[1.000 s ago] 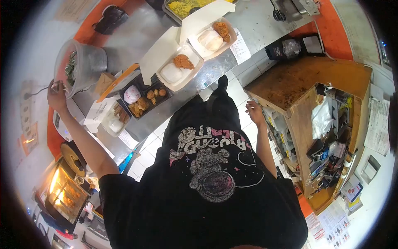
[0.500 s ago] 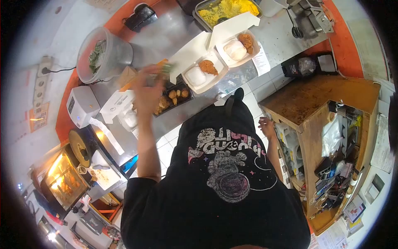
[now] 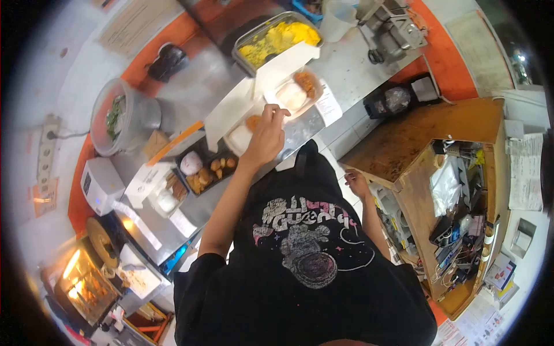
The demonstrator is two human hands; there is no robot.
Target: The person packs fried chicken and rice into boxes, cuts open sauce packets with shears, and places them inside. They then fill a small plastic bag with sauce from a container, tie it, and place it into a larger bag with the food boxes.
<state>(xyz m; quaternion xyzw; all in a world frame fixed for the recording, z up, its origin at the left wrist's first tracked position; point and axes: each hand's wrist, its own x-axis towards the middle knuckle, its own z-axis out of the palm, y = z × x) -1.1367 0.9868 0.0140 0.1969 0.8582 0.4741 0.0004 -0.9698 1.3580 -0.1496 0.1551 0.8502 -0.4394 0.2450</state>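
Observation:
My left hand is over the middle open white box, its fingers bent together near the right box; whatever they may hold is too small to tell. Beneath it, the middle box shows white rice and partly hidden fried chicken. The right box holds rice and fried chicken. To the left is a black tray with a pale round item and brown pieces. My right hand hangs beside the wooden cabinet, fingers loosely apart, holding nothing.
A metal pan of yellow food stands at the back. On the left are a clear tub, a white printer and another open box. The wooden cabinet is at right, a lit oven lower left.
My left hand has moved right, from above the black tray to the middle box, uncovering the tray. The view has shifted. My right hand still hangs by the cabinet.

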